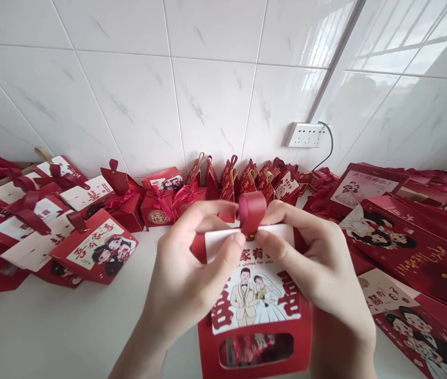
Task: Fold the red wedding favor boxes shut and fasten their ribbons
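Left hand (195, 260) and right hand (320, 258) pinch the windowed wedding favour box (255, 295) at its ribbon loop (252, 209).

Its loop end points toward the tiled wall (211, 105), long axis near-to-far; ribboned boxes (158, 207) crowd beyond it, printed red packaging (413, 252) sits right, white tabletop (85, 326) stretches left toward looped-handle boxes (97, 247).
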`<state>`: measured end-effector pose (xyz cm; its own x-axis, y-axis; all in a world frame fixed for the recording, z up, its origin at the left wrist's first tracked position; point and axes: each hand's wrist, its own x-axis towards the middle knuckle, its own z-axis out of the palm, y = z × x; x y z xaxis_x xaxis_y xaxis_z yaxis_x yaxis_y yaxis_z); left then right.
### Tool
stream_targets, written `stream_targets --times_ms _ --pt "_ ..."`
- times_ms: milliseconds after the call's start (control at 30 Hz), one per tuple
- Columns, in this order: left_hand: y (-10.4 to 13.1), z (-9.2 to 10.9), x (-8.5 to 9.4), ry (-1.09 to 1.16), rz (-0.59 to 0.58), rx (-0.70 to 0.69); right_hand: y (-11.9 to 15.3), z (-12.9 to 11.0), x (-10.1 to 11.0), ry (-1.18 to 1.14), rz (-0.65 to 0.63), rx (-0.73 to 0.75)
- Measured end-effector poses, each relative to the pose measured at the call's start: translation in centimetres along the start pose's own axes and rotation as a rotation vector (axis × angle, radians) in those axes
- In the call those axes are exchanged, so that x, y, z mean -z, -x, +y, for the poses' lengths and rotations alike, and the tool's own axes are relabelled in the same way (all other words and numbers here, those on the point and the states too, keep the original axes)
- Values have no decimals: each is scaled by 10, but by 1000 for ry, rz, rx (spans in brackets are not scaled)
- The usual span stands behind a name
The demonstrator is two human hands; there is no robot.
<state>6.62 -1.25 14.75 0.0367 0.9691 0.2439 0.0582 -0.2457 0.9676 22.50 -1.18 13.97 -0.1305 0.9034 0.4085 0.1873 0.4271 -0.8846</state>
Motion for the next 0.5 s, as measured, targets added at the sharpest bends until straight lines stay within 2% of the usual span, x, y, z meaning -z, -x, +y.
stream_targets --times_ms 67,133,233,300,400,500 --pt "-4 -3 3 93 -14 73 -5 6 1 -89 128 -25" --pt "-8 -8 9 167 -20 97 -13 14 1 -234 344 -39" --pt "-15 -16 13 153 86 -15 -29 29 4 -487 672 -5" --pt "-17 -21 9 119 98 -107 -39 38 5 -630 796 19" --pt "-15 -28 -7 41 33 -179 -47 46 5 -794 821 -51" --pt "-14 -38 -22 -57 124 -253 -48 45 3 -915 700 -157"
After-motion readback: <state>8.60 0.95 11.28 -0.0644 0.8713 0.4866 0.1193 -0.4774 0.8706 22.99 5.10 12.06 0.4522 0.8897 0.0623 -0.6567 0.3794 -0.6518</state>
